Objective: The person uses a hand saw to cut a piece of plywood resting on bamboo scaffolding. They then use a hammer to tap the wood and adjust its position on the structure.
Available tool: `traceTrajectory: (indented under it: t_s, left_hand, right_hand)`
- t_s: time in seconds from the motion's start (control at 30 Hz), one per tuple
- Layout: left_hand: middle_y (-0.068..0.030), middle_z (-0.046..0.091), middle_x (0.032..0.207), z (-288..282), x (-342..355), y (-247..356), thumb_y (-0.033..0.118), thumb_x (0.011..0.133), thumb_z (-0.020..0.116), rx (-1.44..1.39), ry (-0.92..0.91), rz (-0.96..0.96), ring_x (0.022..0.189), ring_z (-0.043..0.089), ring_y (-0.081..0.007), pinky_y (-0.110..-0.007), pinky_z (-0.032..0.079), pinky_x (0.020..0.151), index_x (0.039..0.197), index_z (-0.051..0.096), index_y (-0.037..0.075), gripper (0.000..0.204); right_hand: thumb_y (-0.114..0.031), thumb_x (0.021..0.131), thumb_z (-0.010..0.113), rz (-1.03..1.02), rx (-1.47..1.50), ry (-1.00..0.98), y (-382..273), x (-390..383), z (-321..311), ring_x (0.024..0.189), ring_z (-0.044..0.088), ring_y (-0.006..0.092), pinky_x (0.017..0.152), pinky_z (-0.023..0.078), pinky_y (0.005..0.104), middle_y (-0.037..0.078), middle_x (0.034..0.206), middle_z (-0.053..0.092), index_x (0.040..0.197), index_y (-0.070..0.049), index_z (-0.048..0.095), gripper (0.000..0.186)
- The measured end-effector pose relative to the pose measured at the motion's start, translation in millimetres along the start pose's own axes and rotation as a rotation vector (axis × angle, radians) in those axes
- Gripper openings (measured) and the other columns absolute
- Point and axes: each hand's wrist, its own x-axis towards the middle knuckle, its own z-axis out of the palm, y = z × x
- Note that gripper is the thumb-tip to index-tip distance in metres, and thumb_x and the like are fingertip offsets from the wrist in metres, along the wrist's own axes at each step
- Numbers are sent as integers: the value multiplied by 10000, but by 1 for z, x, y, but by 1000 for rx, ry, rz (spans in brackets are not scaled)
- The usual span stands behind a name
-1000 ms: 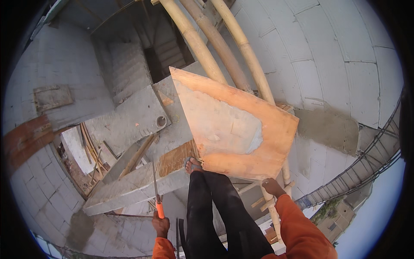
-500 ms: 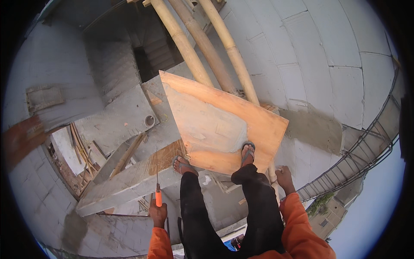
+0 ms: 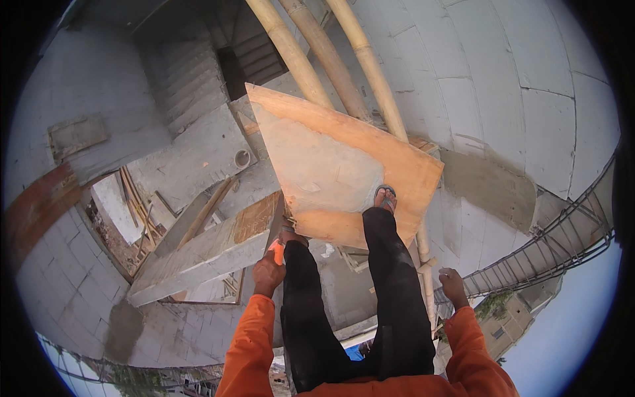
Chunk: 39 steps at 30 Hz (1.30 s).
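Left hand (image 3: 269,273) grasping orange-handled tool (image 3: 277,251), just off lower left corner of plywood board (image 3: 410,169). Right hand (image 3: 453,286) beyond lower right corner, curled; cannot tell if anything's held. Right foot (image 3: 385,197) on board.

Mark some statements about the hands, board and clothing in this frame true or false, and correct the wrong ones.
1. The left hand grips an orange-handled tool. True.
2. The right hand rests on the wooden board. False: the right hand is off the board.
3. A sandalled foot stands on the board. True.
4. The sleeves are blue. False: the sleeves are orange.
5. The trousers are black. True.
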Motion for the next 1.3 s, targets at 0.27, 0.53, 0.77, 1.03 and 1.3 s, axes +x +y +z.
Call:
traceTrajectory:
  t_s: [0.27,0.53,0.77,1.03,1.3]
  left_hand:
    - [-162,696,945,-7,-13,10,163,765,531,247,-148,336,934,671,-292,-373,480,858,1032,626,37,309]
    - [-162,678,846,42,-40,-9,150,778,539,65,31,560,858,666,-316,-404,509,733,868,606,34,161]
    - [-166,669,926,71,-46,12,147,762,567,-259,276,68,871,659,-335,-464,534,729,993,587,27,261]
    - [-156,649,761,4,-10,30,119,771,654,-857,656,-164,701,653,-309,-391,514,663,901,592,13,179]
    - [-36,597,722,-13,103,67,51,754,664,-1271,856,50,664,556,-96,-271,475,638,893,617,3,155]
  right_hand:
    - [-166,788,575,247,144,-117,41,-147,20,869,656,314,805,502,398,182,919,674,918,7,676,239]
    - [-175,792,545,70,-104,-37,0,-131,-9,880,656,335,793,504,405,186,911,681,909,-22,690,241]
    - [-129,840,557,-209,43,42,-96,38,-21,905,609,217,804,470,312,137,970,640,1040,39,638,274]
    - [-134,891,549,-716,-39,-117,-327,239,26,918,620,264,818,477,344,175,1025,627,1085,14,623,255]
    - [-247,897,502,-922,-48,-79,-518,318,105,1043,595,382,909,451,411,259,1092,615,1104,21,638,365]
